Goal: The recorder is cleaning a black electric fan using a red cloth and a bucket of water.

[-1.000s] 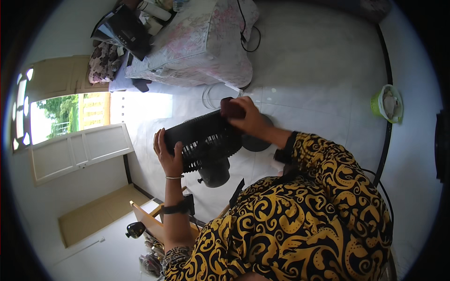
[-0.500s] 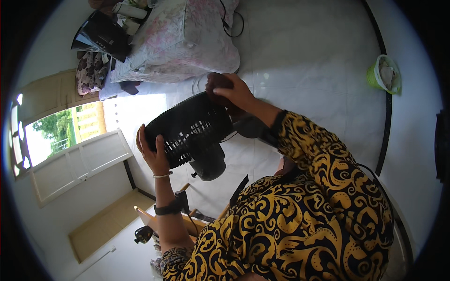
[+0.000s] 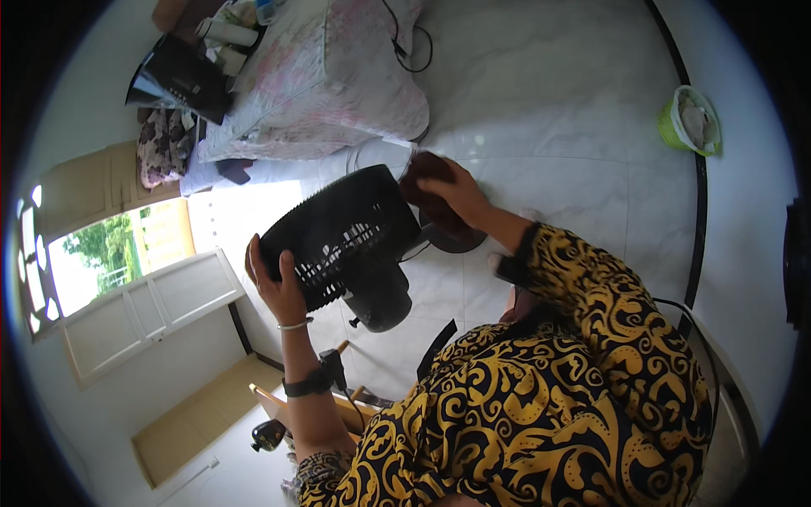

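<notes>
A black electric fan [image 3: 342, 228] is in front of me, its slatted cage tilted and its motor housing [image 3: 380, 300] toward me. My left hand [image 3: 277, 283] grips the cage's left edge, the thumb on the slatted back and the fingers round the rim. In my right hand [image 3: 460, 193] is a bunched dark brown cloth [image 3: 418, 179], beside the right end of the cage; whether it touches the cage I cannot tell. Below that hand, the fan's dark round base [image 3: 463, 241] shows in part on the floor.
A table with a floral cloth [image 3: 338, 93] stands at the far left, a black box-like thing [image 3: 182, 80] and a white bottle [image 3: 228, 32] on it. A green bin [image 3: 676, 127] is by the right wall. A cable [image 3: 414, 59] trails over the pale tiled floor [image 3: 541, 101]. A wooden chair [image 3: 334, 410] is near my left arm.
My right hand has moved with the cloth off the top right rim of the fan, toward me and slightly right. My left hand keeps its grip on the cage.
</notes>
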{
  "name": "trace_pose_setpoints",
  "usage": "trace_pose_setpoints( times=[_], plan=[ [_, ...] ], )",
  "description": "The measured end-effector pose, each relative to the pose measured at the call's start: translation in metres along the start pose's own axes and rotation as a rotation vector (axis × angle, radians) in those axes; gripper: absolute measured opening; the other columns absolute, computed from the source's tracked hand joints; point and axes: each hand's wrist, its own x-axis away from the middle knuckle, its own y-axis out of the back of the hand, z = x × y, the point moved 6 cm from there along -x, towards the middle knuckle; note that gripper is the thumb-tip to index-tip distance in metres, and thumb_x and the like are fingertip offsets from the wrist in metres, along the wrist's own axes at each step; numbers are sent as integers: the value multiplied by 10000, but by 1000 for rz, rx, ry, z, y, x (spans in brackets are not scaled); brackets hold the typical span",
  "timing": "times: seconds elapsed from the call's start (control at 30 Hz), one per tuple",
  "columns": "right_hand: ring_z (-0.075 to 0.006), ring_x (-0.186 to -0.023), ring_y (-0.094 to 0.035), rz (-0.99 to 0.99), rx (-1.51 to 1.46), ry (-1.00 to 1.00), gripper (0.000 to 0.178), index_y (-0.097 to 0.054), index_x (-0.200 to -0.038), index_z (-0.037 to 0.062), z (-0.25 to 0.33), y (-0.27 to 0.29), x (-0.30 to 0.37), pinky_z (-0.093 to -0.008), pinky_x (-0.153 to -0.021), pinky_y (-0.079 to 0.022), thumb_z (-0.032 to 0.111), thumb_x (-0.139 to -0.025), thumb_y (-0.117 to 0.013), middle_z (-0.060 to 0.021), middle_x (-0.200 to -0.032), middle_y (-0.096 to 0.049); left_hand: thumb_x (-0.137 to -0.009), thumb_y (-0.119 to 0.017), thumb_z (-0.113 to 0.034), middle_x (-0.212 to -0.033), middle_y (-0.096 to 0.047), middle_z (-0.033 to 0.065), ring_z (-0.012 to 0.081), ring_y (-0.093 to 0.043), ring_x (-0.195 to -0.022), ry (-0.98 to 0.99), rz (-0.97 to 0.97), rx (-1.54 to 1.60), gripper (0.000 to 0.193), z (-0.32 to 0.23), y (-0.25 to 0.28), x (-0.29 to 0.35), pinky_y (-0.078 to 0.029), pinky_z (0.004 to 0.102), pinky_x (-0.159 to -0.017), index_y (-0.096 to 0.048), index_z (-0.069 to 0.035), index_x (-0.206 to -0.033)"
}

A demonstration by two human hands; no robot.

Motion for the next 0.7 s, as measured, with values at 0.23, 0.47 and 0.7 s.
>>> trace_pose_setpoints(
  times=[0.23,0.47,0.7],
  plan=[
    [-149,-939,-537,-54,-55,9,380,-527,-1102,26,-43,-8,-24,-290,-832,-429,173,-765,-623,-68,-1003,-588,-881,-531,-275,-1273,-394,163,262,-405,-1169,52,-4,19,476,-1,-6,1,-321,365,-983,-420,-33,-1276],
    [-136,-874,-561,95,182,-99,303,-566,-1044,31,-41,17,0,-287,-768,-458,155,-772,-613,-61,-950,-598,-853,-565,-250,-1262,-418,156,276,-411,-1163,39,-16,70,493,-6,-6,1,-311,374,-988,-423,-34,-1273],
    [-209,-799,-586,6,-295,-310,346,-548,-1044,50,-55,-18,-79,-353,-748,-479,270,-781,-597,-82,-930,-595,-837,-587,-256,-1269,-415,151,259,-415,-1160,72,-9,123,520,-2,-2,0,-321,365,-983,-420,-21,-1270]
  ],
)
